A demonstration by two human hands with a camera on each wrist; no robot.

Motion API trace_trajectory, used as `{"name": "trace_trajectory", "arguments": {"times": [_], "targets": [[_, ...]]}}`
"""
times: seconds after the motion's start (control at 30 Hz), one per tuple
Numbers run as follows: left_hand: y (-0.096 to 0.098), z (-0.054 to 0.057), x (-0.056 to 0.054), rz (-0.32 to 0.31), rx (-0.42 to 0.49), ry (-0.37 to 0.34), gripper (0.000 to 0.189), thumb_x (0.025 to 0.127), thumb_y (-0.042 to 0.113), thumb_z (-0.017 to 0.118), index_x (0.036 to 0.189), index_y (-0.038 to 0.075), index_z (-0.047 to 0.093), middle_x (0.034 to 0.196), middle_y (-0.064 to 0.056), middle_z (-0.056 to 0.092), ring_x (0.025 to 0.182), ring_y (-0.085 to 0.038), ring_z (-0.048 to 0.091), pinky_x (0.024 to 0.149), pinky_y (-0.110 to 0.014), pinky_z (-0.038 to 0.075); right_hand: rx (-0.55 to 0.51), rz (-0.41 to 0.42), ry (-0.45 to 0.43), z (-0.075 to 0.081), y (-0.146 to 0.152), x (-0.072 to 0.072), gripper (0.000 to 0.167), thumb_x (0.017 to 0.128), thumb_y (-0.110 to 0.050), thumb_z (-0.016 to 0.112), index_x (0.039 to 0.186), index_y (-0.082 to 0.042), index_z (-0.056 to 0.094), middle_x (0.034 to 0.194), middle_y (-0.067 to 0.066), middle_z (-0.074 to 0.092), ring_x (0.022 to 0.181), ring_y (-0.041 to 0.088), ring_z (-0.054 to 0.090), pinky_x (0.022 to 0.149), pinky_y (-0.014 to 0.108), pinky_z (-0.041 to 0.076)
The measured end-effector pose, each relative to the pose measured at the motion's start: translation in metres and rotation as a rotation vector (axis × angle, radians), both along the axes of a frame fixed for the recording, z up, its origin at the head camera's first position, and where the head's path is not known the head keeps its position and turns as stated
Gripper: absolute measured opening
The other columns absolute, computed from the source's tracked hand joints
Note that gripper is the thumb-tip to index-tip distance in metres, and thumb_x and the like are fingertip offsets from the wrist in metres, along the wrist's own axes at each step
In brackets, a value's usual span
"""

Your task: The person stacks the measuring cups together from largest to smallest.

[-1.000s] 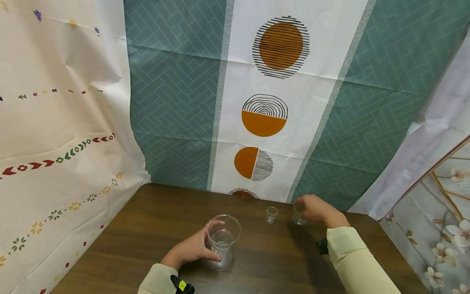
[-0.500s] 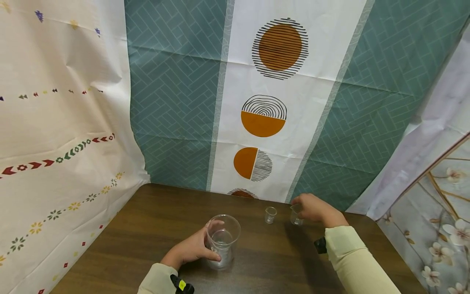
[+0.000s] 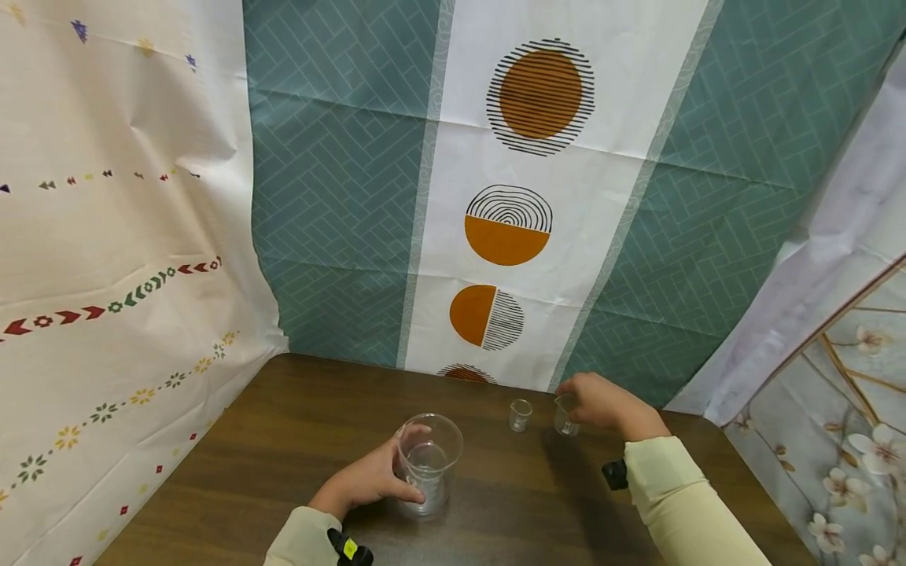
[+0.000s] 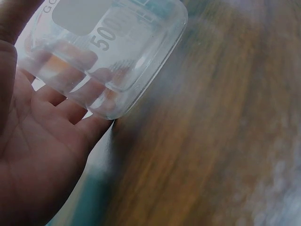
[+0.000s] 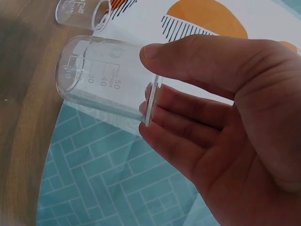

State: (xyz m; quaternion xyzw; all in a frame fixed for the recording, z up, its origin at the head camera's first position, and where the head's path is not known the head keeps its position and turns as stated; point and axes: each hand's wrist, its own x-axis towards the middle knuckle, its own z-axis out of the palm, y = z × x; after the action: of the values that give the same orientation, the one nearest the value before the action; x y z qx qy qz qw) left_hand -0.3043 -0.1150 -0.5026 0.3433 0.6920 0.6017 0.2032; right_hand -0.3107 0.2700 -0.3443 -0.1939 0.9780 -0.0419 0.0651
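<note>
My left hand holds a large clear glass beaker by its side, with the thumb at the front and the fingers behind it. A 500 marking shows on its wall in the left wrist view. At the back right, my right hand pinches a small beaker near its rim, thumb on one side and fingertips on the other. That beaker is marked up to 50 and looks upright; whether its base touches the table, I cannot tell. Just to its left stands a smaller beaker, untouched.
The brown wooden table carries all three beakers. A green and white patterned cloth hangs right behind its back edge, close to my right hand. A cream cloth hangs on the left and a flowered one on the right.
My right hand has shifted slightly left with the small beaker, narrowing the gap to the smaller one. My left hand and the large beaker look unmoved.
</note>
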Motion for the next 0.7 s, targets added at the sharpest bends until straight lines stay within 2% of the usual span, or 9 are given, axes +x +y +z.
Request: {"name": "trace_trajectory", "arguments": {"times": [0.53, 0.7], "targets": [[-0.001, 0.002, 0.002, 0.004, 0.01, -0.003, 0.087, 0.074, 0.012, 0.084, 0.143, 0.012, 0.03, 0.147, -0.017, 0.04, 0.137, -0.038, 0.038, 0.095, -0.015, 0.043, -0.01, 0.02, -0.001, 0.017, -0.019, 0.009, 0.038, 0.079, -0.007, 0.074, 0.116, -0.005, 0.068, 0.111, 0.011, 0.069, 0.107, 0.032, 0.063, 0.089, 0.046, 0.051], [-0.001, 0.002, 0.002, 0.013, -0.006, -0.01, 0.088, 0.074, 0.014, 0.084, 0.143, 0.016, 0.03, 0.147, -0.015, 0.04, 0.137, -0.036, 0.038, 0.095, -0.017, 0.043, -0.013, 0.029, -0.001, 0.02, -0.024, 0.012, 0.037, 0.079, -0.007, 0.074, 0.116, -0.004, 0.068, 0.113, 0.011, 0.069, 0.108, 0.033, 0.063, 0.091, 0.047, 0.05]]}}
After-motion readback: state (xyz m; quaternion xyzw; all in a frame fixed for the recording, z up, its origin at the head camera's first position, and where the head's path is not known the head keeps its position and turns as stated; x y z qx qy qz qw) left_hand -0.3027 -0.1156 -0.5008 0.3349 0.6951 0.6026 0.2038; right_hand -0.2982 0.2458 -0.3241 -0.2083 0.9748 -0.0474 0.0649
